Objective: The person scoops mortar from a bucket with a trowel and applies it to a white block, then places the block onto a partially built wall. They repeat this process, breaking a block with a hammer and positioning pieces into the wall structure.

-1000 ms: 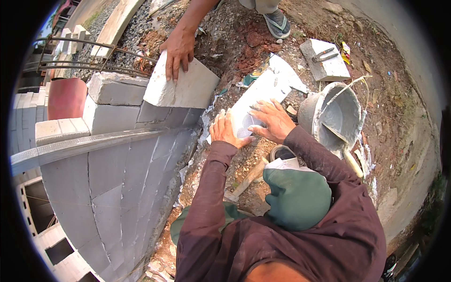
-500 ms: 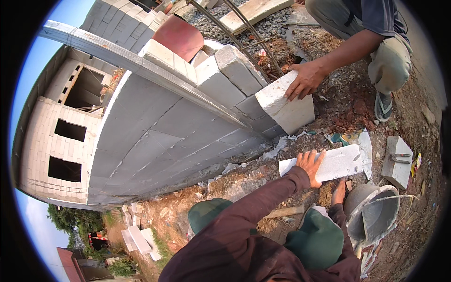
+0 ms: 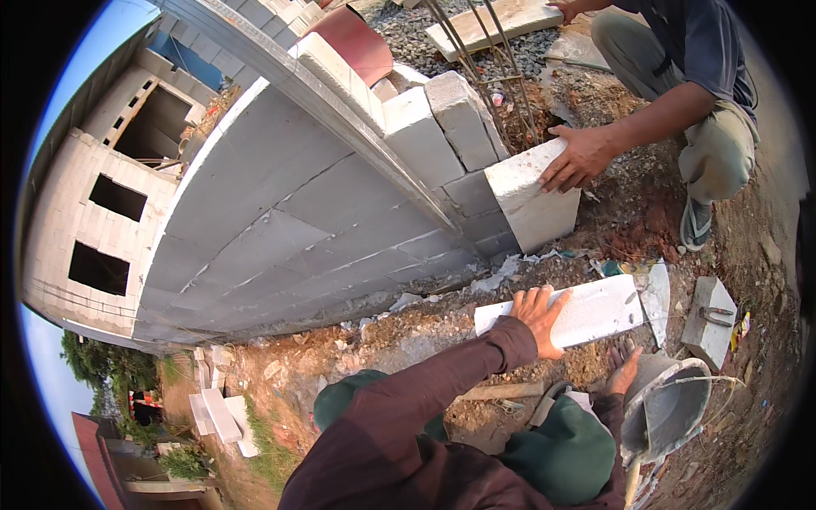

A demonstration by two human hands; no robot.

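A long white lightweight block [image 3: 599,314] lies on the dirt in front of me. My left hand [image 3: 538,321] is spread across its left part, with the fingertips over the far edge. Just off the near edge of the block is my right hand [image 3: 623,365], fingers apart and holding nothing. Beyond, a co-worker's hand [image 3: 580,157] rests on an upright white block [image 3: 535,200] at the end of the grey block wall [image 3: 314,229]. The co-worker's other hand [image 3: 568,10] touches a pale slab on the gravel.
A mortar-stained bucket [image 3: 671,395] stands right beside my right hand. Further right is a cut block [image 3: 710,323] with a metal piece on it. A long metal straightedge [image 3: 340,110] leans along the wall. Steel bars [image 3: 493,68] rise behind the wall end.
My right hand has come away from the block's near edge, and its fingers have opened. My left hand stays on the block. The whole view has shifted slightly.
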